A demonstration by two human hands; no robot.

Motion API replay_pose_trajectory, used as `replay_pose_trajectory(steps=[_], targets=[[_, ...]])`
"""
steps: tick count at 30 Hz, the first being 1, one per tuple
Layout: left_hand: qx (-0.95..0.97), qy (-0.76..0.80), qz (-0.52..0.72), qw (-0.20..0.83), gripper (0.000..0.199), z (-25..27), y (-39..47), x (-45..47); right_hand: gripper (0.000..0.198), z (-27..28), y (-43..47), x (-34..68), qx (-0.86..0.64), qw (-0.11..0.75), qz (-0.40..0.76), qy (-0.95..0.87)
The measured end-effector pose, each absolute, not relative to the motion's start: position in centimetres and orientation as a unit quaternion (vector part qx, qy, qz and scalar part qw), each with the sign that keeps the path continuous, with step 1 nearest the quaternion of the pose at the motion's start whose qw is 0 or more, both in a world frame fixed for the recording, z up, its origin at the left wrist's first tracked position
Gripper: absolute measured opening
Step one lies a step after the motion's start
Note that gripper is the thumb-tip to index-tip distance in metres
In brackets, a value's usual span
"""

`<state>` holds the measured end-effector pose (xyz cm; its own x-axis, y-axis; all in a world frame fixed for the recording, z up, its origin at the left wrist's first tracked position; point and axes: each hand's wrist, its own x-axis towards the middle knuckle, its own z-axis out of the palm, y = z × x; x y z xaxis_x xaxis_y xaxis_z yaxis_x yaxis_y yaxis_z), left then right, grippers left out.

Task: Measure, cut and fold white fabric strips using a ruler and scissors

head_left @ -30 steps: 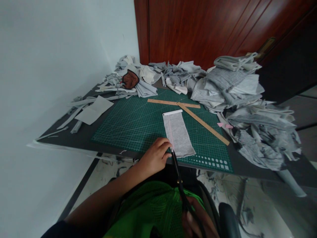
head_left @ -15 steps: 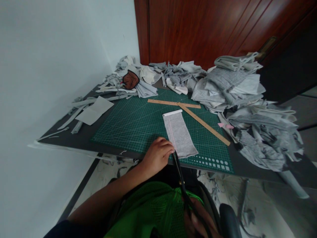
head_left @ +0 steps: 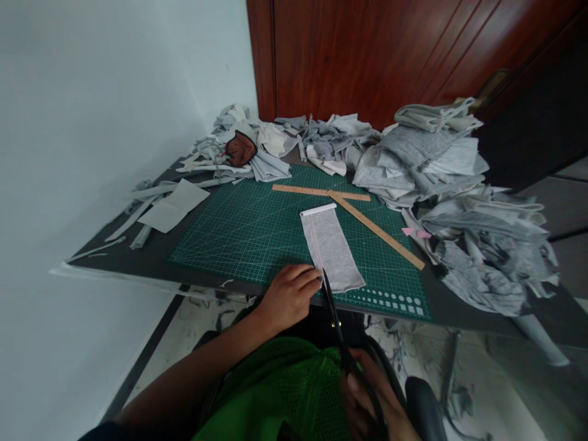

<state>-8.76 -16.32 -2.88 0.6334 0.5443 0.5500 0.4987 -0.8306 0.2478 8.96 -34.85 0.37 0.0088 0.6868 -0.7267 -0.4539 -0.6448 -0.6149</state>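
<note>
A light grey piece of fabric (head_left: 334,245) lies on the green cutting mat (head_left: 239,226), its far edge curled into a pale roll and a faint pinkish line running down its left side. My left hand (head_left: 293,293) pinches the near left corner of this fabric. Black scissors (head_left: 339,324) are gripped in my right hand (head_left: 374,398) at the bottom of the view. Their blades point away from me and meet the fabric's near edge, close beside my left fingertips. How far the blades are apart I cannot make out.
Two wooden rulers (head_left: 376,229) cross on the mat beyond the fabric. Heaps of grey cloth (head_left: 418,153) line the back and right. Pale sheets (head_left: 173,206), fabric strips and a brown patch (head_left: 240,149) lie left. A chair armrest (head_left: 423,407) stands at my right.
The scissors have pushed slightly forward, their tips now further over the fabric. My left hand has shifted a little, its fingers flatter. The fabric stays put on the mat.
</note>
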Motion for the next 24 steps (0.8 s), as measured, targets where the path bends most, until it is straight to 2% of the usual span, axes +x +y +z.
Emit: replay_pose_trajectory(steps=[4, 12, 24], targets=[[0.909, 0.273, 0.313, 0.025, 0.032, -2.9, -16.4, -8.7, 0.077, -0.2, -33.7, 8.7, -0.564, 0.402, 0.709, -0.130], [0.906, 0.244, 0.345, 0.029, 0.029, -3.0, -16.2, -8.8, 0.070, -2.1, -32.8, 9.2, -0.536, 0.397, 0.714, -0.210], [0.901, 0.238, 0.361, 0.031, 0.026, -2.9, -16.2, -8.9, 0.075, -2.1, -32.3, 9.3, -0.553, 0.380, 0.704, -0.233]])
